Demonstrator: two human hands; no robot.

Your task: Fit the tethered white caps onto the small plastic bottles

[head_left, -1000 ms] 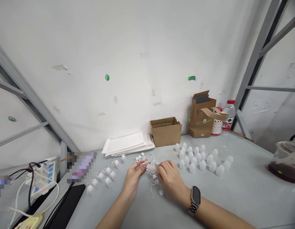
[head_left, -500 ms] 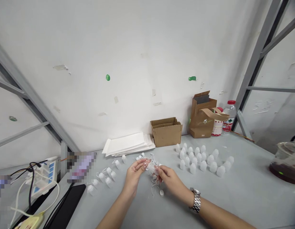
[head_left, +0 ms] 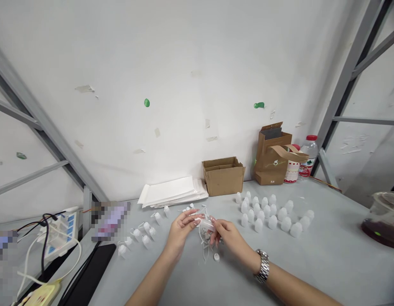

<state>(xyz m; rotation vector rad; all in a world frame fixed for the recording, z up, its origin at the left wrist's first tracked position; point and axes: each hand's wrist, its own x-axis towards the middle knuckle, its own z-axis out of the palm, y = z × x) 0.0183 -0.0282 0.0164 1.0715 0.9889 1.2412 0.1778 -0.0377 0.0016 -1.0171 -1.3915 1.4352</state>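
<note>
Between my two hands is a small translucent white plastic cup (head_left: 207, 225), lying tilted. My right hand (head_left: 230, 239) pinches its near end with thumb and fingers. My left hand (head_left: 180, 233) has its thumb and fingertips drawn together at the cup's other end; what they grip is too small to make out. Below and behind the fingers lies a tangle of white cords (head_left: 205, 248) with small white parts, partly hidden by my right hand. One loose white cap (head_left: 216, 257) rests on the table just in front of it.
On the right stand several white domed pieces (head_left: 266, 211); on the left, several similar pieces with loops (head_left: 146, 241). Behind are white envelopes (head_left: 168, 191), a cardboard box (head_left: 225, 180), a paper bag (head_left: 269, 165) and a bottle (head_left: 308, 153). A power strip (head_left: 64, 236) and cup of dark liquid (head_left: 384, 223) flank the table.
My hands have moved slightly apart, and the translucent cup between them shows more plainly. The view has shifted a little. The pieces on the table stay in place.
</note>
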